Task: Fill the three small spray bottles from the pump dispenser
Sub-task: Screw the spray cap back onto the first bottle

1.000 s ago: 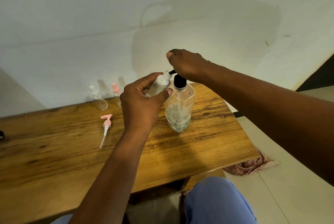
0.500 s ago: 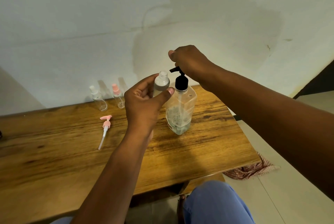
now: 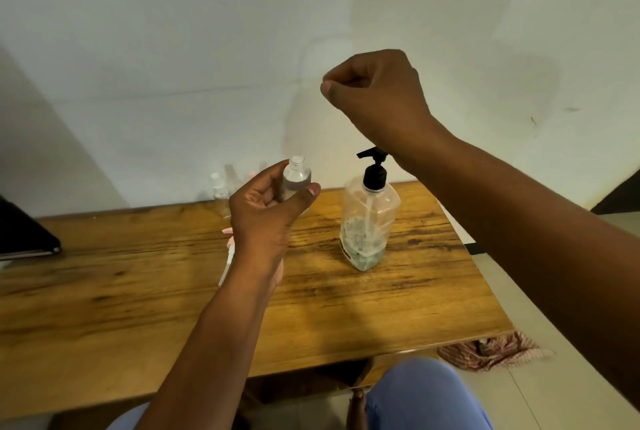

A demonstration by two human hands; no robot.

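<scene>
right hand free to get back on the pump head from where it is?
Probably yes. The right hand is curled, holding nothing, raised above the pump dispenser; only its own wrist crosses the black pump head. The left hand holds the small bottle off to the side, clear of the nozzle.
</scene>
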